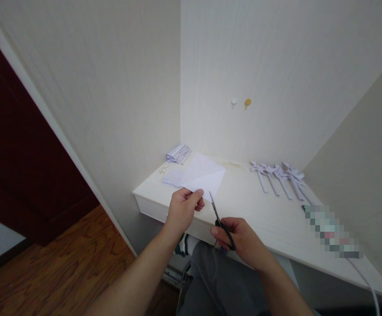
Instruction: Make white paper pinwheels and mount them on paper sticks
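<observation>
Your white table (243, 206) carries a row of folded paper pinwheels (278, 175) (far right). Above its near edge your left hand (181, 210) pinches a folded paper sheet (200, 175), while your right hand (242, 239) grips scissors (220, 221), blades just beside the sheet.

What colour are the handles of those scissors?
Black. The scissors sit in the right hand, seen clearly in the head view.
</observation>
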{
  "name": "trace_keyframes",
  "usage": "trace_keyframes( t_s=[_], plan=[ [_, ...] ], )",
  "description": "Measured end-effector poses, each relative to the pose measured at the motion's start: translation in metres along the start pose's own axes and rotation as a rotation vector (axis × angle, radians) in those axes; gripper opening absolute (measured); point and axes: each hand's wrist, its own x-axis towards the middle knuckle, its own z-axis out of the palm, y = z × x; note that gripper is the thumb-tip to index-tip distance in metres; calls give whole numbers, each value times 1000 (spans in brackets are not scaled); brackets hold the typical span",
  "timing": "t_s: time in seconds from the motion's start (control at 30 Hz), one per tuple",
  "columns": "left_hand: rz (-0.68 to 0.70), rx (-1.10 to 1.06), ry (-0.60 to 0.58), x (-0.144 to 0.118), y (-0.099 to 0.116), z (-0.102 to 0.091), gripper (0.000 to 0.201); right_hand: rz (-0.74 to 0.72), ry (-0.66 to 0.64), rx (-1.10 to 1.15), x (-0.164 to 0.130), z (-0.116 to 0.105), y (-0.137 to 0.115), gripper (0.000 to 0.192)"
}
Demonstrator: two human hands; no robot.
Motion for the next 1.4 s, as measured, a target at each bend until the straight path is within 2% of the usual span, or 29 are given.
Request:
trace_keyframes(
  t_s=[0.43,1.4],
  plan=[
    [61,52,-7,-1,2,-1,31,8,10,-3,3,3,-2,56],
    [58,60,5,0,0,-3,30,22,64,-68,3,4,-4,58]
  ],
)
